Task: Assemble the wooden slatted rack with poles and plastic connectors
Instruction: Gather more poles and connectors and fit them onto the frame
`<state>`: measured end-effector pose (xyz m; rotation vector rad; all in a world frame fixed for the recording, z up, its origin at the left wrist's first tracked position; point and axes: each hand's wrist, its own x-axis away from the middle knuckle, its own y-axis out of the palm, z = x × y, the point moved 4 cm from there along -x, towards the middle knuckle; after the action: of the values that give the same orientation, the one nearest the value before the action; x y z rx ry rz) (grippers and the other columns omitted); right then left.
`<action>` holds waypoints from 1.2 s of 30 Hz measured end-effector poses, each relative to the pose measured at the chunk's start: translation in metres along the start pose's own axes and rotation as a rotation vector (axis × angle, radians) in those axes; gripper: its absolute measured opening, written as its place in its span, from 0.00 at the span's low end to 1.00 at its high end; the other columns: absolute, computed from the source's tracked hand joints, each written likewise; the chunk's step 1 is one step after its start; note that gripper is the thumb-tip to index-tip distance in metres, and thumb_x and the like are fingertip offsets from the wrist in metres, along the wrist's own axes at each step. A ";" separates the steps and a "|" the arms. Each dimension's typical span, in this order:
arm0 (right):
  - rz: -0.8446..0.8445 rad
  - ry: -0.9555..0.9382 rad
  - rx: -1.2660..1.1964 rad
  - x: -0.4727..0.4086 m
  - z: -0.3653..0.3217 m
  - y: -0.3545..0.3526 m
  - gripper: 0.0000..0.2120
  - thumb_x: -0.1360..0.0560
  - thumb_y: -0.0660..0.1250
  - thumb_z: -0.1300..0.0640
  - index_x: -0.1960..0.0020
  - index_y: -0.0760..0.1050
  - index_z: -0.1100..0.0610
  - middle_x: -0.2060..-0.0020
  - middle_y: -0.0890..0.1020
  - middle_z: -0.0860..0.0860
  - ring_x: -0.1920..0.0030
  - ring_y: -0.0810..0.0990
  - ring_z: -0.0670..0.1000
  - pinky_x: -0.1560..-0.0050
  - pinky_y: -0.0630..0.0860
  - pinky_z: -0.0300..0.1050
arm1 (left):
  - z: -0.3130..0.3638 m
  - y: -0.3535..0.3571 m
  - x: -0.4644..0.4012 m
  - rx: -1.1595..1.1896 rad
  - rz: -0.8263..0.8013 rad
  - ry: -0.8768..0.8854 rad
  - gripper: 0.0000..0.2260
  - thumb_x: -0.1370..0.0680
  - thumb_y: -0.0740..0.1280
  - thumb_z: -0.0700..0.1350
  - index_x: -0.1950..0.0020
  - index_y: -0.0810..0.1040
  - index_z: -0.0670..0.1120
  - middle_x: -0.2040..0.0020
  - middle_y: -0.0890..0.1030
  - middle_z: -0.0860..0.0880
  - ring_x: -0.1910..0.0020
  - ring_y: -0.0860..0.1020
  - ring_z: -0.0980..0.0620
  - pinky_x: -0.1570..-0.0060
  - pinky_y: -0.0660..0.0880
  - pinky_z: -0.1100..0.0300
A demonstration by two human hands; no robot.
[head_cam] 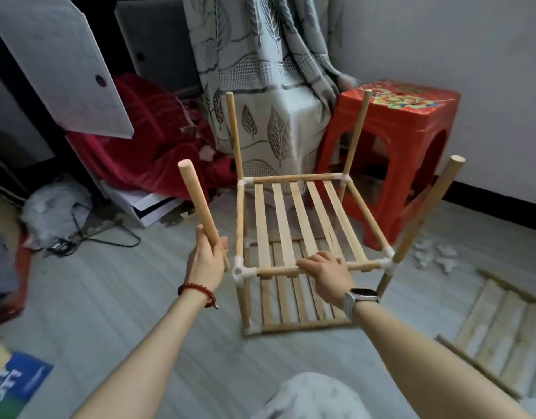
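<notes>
Left hand (pixel 207 257) fingers clenched round lower end of loose round wooden pole (pixel 200 207), just left of empty white plastic corner connector (pixel 241 269). Right hand (pixel 327 269) grips front rail of two-tier wooden slatted rack (pixel 297 219), standing on grey floor (pixel 139 297).

A red plastic stool (pixel 412 122) with a flower print on its seat stands by the white wall, just beside a leaf-patterned grey curtain (pixel 260 86). Left of the curtain, a crumpled red blanket (pixel 146 140) lies under a tilted white board (pixel 58 62). A black cable (pixel 103 234) trails on the grey floor (pixel 139 297), near a blue printed box (pixel 16 385).
</notes>
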<state>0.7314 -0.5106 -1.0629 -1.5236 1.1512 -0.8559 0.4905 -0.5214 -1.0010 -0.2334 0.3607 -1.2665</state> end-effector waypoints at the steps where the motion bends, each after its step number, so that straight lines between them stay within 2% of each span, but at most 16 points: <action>1: -0.005 -0.007 -0.006 0.003 0.009 -0.003 0.23 0.23 0.56 0.66 0.35 0.69 0.44 0.42 0.74 0.43 0.36 0.65 0.49 0.46 0.61 0.45 | -0.002 0.003 0.004 0.020 -0.010 -0.014 0.04 0.20 0.59 0.45 0.46 0.64 0.50 0.58 0.79 0.52 0.54 0.80 0.52 0.60 0.73 0.63; 4: -0.017 -0.021 -0.048 0.010 0.021 -0.008 0.22 0.21 0.56 0.65 0.34 0.69 0.44 0.41 0.75 0.43 0.36 0.65 0.49 0.43 0.61 0.44 | 0.003 0.014 0.013 0.093 -0.006 -0.024 0.04 0.20 0.59 0.45 0.48 0.65 0.49 0.58 0.79 0.50 0.53 0.81 0.51 0.52 0.77 0.54; 6: -0.016 -0.020 -0.064 0.012 0.022 -0.009 0.22 0.21 0.56 0.64 0.33 0.69 0.44 0.40 0.75 0.43 0.36 0.65 0.49 0.45 0.60 0.44 | 0.013 0.020 0.016 0.124 0.015 0.001 0.03 0.20 0.60 0.45 0.49 0.65 0.50 0.60 0.80 0.50 0.56 0.81 0.51 0.53 0.78 0.54; 8: -0.007 -0.025 -0.063 0.013 0.022 -0.009 0.22 0.21 0.56 0.65 0.33 0.69 0.43 0.40 0.75 0.43 0.37 0.65 0.49 0.46 0.59 0.44 | 0.023 0.025 0.019 0.140 0.023 0.044 0.04 0.20 0.60 0.46 0.52 0.65 0.52 0.61 0.80 0.52 0.59 0.82 0.53 0.57 0.78 0.57; 10: 0.002 -0.026 -0.059 0.013 0.023 -0.008 0.22 0.21 0.56 0.64 0.33 0.69 0.43 0.40 0.75 0.42 0.36 0.65 0.48 0.45 0.59 0.44 | 0.027 0.028 0.022 0.074 -0.011 0.079 0.06 0.20 0.60 0.47 0.54 0.65 0.55 0.63 0.80 0.54 0.61 0.81 0.56 0.61 0.77 0.65; 13: 0.013 -0.037 -0.072 0.014 0.026 -0.006 0.21 0.21 0.56 0.63 0.34 0.70 0.43 0.41 0.75 0.42 0.36 0.65 0.49 0.45 0.58 0.43 | 0.021 0.031 0.030 -0.009 -0.040 0.044 0.04 0.20 0.60 0.47 0.50 0.65 0.52 0.63 0.79 0.55 0.61 0.79 0.60 0.68 0.71 0.74; 16: 0.026 -0.039 -0.092 0.012 0.026 -0.004 0.20 0.21 0.57 0.63 0.34 0.70 0.43 0.41 0.75 0.43 0.36 0.65 0.49 0.44 0.58 0.44 | 0.019 0.029 0.031 -0.058 -0.020 0.033 0.05 0.21 0.61 0.48 0.49 0.65 0.51 0.61 0.80 0.53 0.61 0.79 0.60 0.71 0.70 0.75; 17: 0.027 -0.039 -0.098 0.012 0.026 -0.003 0.20 0.20 0.57 0.63 0.34 0.70 0.43 0.41 0.75 0.42 0.36 0.65 0.49 0.44 0.58 0.44 | 0.021 0.030 0.031 -0.111 -0.033 0.051 0.05 0.21 0.60 0.49 0.49 0.64 0.51 0.60 0.80 0.52 0.62 0.78 0.59 0.70 0.70 0.73; 20: 0.030 -0.035 -0.106 0.011 0.027 -0.001 0.20 0.20 0.57 0.62 0.34 0.70 0.43 0.40 0.75 0.42 0.36 0.65 0.49 0.44 0.57 0.43 | 0.027 0.037 0.031 -0.270 -0.095 0.141 0.06 0.21 0.60 0.50 0.49 0.65 0.50 0.59 0.80 0.47 0.60 0.79 0.49 0.63 0.77 0.58; 22: 0.030 -0.037 -0.113 0.011 0.028 -0.001 0.20 0.20 0.57 0.62 0.34 0.70 0.42 0.41 0.75 0.42 0.36 0.65 0.49 0.45 0.56 0.42 | 0.030 0.041 0.029 -0.334 -0.135 0.167 0.06 0.21 0.60 0.50 0.48 0.66 0.49 0.58 0.80 0.45 0.59 0.79 0.47 0.59 0.78 0.52; 24: 0.029 -0.042 -0.113 0.011 0.028 -0.001 0.20 0.20 0.57 0.61 0.34 0.70 0.43 0.41 0.75 0.42 0.36 0.65 0.49 0.45 0.57 0.43 | 0.030 0.039 0.026 -0.302 -0.142 0.150 0.05 0.21 0.61 0.49 0.50 0.66 0.51 0.59 0.80 0.49 0.60 0.79 0.51 0.61 0.76 0.56; 26: 0.028 -0.043 -0.116 0.010 0.029 -0.001 0.19 0.20 0.57 0.61 0.34 0.70 0.43 0.40 0.75 0.43 0.35 0.64 0.49 0.46 0.55 0.42 | 0.025 0.032 0.023 -0.188 -0.109 0.092 0.05 0.21 0.62 0.48 0.54 0.66 0.54 0.60 0.80 0.53 0.59 0.79 0.57 0.64 0.72 0.66; 28: 0.029 -0.044 -0.118 0.010 0.028 0.000 0.19 0.20 0.57 0.61 0.34 0.70 0.43 0.40 0.75 0.43 0.35 0.64 0.49 0.46 0.54 0.42 | 0.019 0.028 0.024 -0.126 -0.092 0.049 0.07 0.22 0.63 0.48 0.56 0.65 0.56 0.59 0.81 0.52 0.58 0.79 0.59 0.66 0.69 0.72; 30: 0.038 -0.048 -0.109 0.010 0.027 -0.002 0.19 0.20 0.57 0.62 0.34 0.70 0.43 0.40 0.75 0.43 0.35 0.64 0.49 0.45 0.55 0.43 | 0.017 0.030 0.026 -0.172 -0.097 0.064 0.07 0.22 0.63 0.49 0.56 0.65 0.57 0.59 0.81 0.50 0.60 0.78 0.59 0.68 0.68 0.72; 33: 0.059 -0.040 -0.106 0.010 0.026 -0.003 0.19 0.20 0.57 0.62 0.34 0.71 0.45 0.41 0.76 0.44 0.36 0.65 0.50 0.45 0.57 0.44 | 0.017 0.034 0.023 -0.178 -0.088 0.086 0.07 0.22 0.64 0.50 0.55 0.65 0.56 0.58 0.80 0.48 0.59 0.79 0.54 0.65 0.71 0.67; 36: 0.053 -0.020 -0.096 0.012 0.027 -0.003 0.19 0.20 0.57 0.62 0.34 0.71 0.45 0.42 0.78 0.44 0.36 0.66 0.50 0.44 0.58 0.45 | 0.014 0.034 0.027 -0.184 -0.068 0.105 0.07 0.23 0.65 0.49 0.53 0.67 0.52 0.62 0.79 0.50 0.62 0.78 0.58 0.69 0.70 0.72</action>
<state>0.7610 -0.5140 -1.0674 -1.5688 1.2275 -0.7575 0.5325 -0.5375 -1.0041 -0.3380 0.5648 -1.3165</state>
